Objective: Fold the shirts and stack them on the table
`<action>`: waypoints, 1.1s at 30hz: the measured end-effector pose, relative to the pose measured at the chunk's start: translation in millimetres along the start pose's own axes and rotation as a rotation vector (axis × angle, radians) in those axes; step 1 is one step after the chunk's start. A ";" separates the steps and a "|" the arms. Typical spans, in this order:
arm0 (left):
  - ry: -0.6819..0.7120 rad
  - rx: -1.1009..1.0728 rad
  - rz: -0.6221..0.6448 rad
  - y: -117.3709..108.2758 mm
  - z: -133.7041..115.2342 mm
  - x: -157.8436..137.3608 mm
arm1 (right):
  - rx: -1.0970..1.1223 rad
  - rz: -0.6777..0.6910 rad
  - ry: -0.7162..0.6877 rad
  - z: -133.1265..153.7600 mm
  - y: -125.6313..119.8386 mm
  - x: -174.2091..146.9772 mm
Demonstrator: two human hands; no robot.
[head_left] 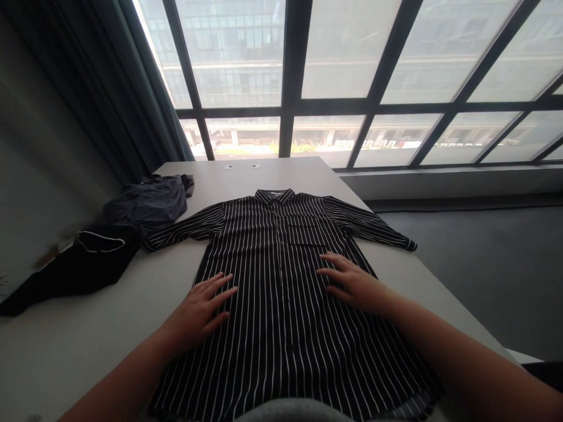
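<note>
A black shirt with white stripes (272,281) lies spread front side up, its collar at the far end and both sleeves stretched outward. My left hand (203,308) rests over the left side of the shirt body, fingers apart and holding nothing. Over the right side, a little below the chest pocket, my right hand (352,283) is also open with its fingers spread. Both palms face down; whether they press on the cloth I cannot tell. The near hem is partly hidden by a grey rounded shape at the bottom edge.
The shirt lies on a white table (215,176). Crumpled dark grey clothing (147,202) and a black garment with a white cord-like line (99,264) lie along the left, close to the left cuff. A dark curtain (132,88) and large windows stand beyond; grey floor shows right.
</note>
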State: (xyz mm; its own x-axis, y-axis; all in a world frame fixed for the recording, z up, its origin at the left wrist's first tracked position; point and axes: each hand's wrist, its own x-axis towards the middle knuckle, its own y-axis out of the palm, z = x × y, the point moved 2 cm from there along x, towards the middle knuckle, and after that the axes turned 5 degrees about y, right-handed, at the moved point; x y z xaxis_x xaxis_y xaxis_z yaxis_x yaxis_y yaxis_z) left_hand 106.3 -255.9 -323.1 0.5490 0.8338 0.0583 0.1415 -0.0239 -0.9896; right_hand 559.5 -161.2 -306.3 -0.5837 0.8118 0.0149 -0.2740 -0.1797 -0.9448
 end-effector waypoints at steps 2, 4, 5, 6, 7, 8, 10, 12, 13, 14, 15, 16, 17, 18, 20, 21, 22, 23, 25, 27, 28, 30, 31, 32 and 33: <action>0.069 -0.008 0.025 9.7 -17.0 -8.2 | 0.013 0.132 0.013 23.0 11.2 -42.7; 0.101 0.013 0.015 15.7 -26.3 -12.1 | 0.013 0.192 0.048 40.8 19.5 -75.1; 0.108 0.027 0.006 17.5 -28.7 -12.8 | 0.011 0.199 0.072 47.5 22.6 -87.1; 0.115 0.040 0.001 18.8 -30.3 -13.0 | 0.007 0.194 0.098 52.6 25.2 -96.9; 0.119 0.052 -0.002 19.7 -31.5 -13.0 | 0.004 0.183 0.125 56.5 27.4 -104.7; 0.117 0.064 -0.004 20.5 -32.8 -13.1 | 0.001 0.170 0.152 59.3 29.2 -111.0; 0.096 0.085 -0.011 22.1 -36.6 -14.6 | -0.001 0.149 0.193 62.9 31.8 -120.3; 0.074 0.098 -0.019 23.8 -42.9 -18.7 | 0.004 0.135 0.215 64.5 33.0 -126.3; 0.067 0.101 -0.022 24.3 -46.5 -21.7 | 0.007 0.127 0.218 64.8 33.0 -128.3; 0.068 0.101 -0.022 24.5 -50.0 -25.2 | 0.010 0.119 0.218 64.5 32.7 -129.8; 0.075 0.098 -0.020 24.2 -53.2 -29.0 | 0.012 0.110 0.215 63.9 32.2 -130.9; 0.085 0.092 -0.016 23.3 -55.9 -33.0 | 0.015 0.105 0.211 62.7 31.6 -131.6; 0.101 0.083 -0.007 21.9 -57.9 -36.9 | 0.018 0.102 0.204 61.3 31.1 -132.1; 0.121 0.071 0.006 20.1 -59.5 -40.9 | 0.021 0.101 0.196 59.6 30.8 -132.5; 0.160 0.047 0.040 16.5 -62.0 -48.4 | 0.026 0.101 0.180 56.5 30.7 -133.2; 0.170 0.039 0.054 15.1 -63.3 -52.0 | 0.026 0.101 0.175 55.4 30.9 -133.7; 0.174 0.034 0.064 14.3 -64.9 -55.4 | 0.023 0.100 0.172 54.7 31.2 -134.4; 0.171 0.032 0.070 14.2 -66.8 -58.5 | 0.020 0.099 0.173 54.5 31.5 -135.0; 0.150 0.032 0.063 16.5 -70.9 -63.7 | 0.014 0.099 0.183 55.6 32.0 -136.5; 0.122 0.035 0.037 21.0 -74.5 -67.3 | 0.008 0.104 0.196 58.0 31.8 -137.6; 0.109 0.036 0.022 23.4 -75.7 -68.2 | 0.004 0.109 0.203 59.1 31.4 -137.9; 0.088 0.036 0.006 26.8 -77.4 -68.4 | -0.005 0.122 0.213 60.2 30.4 -138.2; 0.081 0.033 0.008 27.4 -78.3 -67.8 | -0.008 0.129 0.215 59.8 29.8 -138.2; 0.075 0.026 0.016 27.0 -79.5 -66.7 | -0.010 0.135 0.217 58.7 29.3 -138.1; 0.071 0.018 0.028 25.6 -81.2 -65.5 | -0.011 0.138 0.217 57.0 28.7 -137.9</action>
State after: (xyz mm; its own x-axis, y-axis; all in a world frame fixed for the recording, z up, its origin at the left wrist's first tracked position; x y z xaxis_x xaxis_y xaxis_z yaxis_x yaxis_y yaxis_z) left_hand 140.8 -355.9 -341.6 0.6099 0.7915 0.0396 0.1114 -0.0362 -0.9931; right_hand 588.6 -310.0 -316.9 -0.4366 0.8807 -0.1838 -0.1945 -0.2918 -0.9365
